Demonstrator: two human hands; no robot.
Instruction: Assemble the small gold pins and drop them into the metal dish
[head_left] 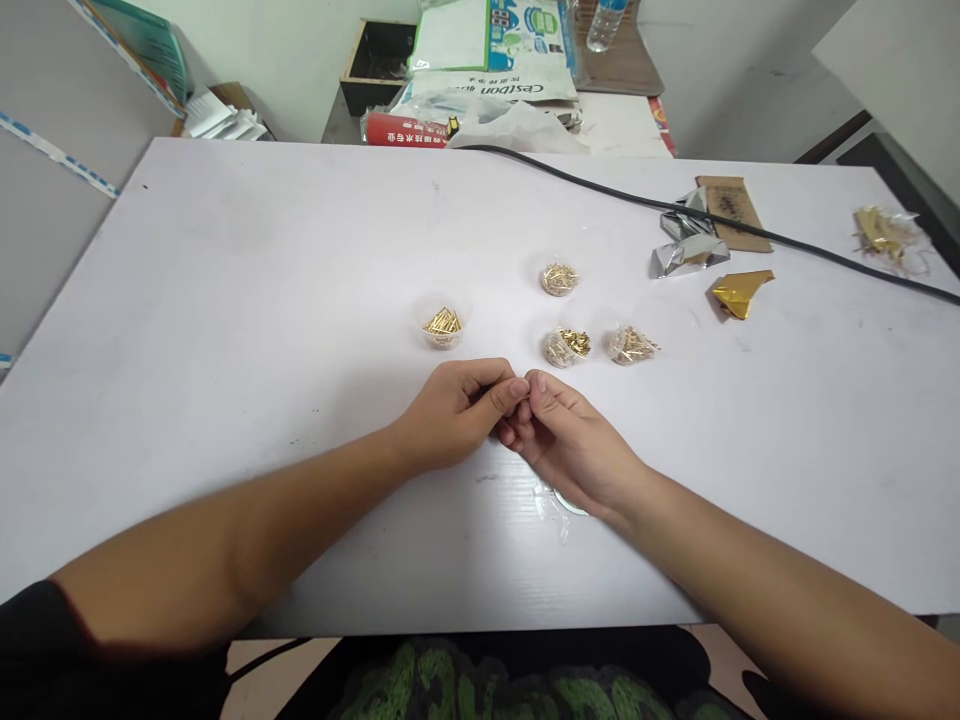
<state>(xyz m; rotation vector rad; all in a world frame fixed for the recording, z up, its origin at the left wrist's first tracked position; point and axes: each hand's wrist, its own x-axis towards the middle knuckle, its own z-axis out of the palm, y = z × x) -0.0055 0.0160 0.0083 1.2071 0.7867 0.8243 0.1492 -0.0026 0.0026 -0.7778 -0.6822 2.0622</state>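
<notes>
My left hand [463,408] and my right hand [574,432] meet fingertip to fingertip above the white table. Both are closed in a pinch, and whatever lies between the fingers is too small or hidden to name. Just beyond them stand small clear cups of gold-coloured pieces. One cup of short gold rods [442,326] is past my left hand. Past my right hand are a cup of gold pieces [568,346], a tipped cup of thin pins [632,345] and, farther back, another cup of pins [559,279].
A black cable [600,187] crosses the table's far right. Near it lie silver foil [691,255], gold foil [741,293], brown cardboard [739,212] and a clear bag of gold pieces [889,238]. Under my right wrist, a clear round item [571,502] partly shows.
</notes>
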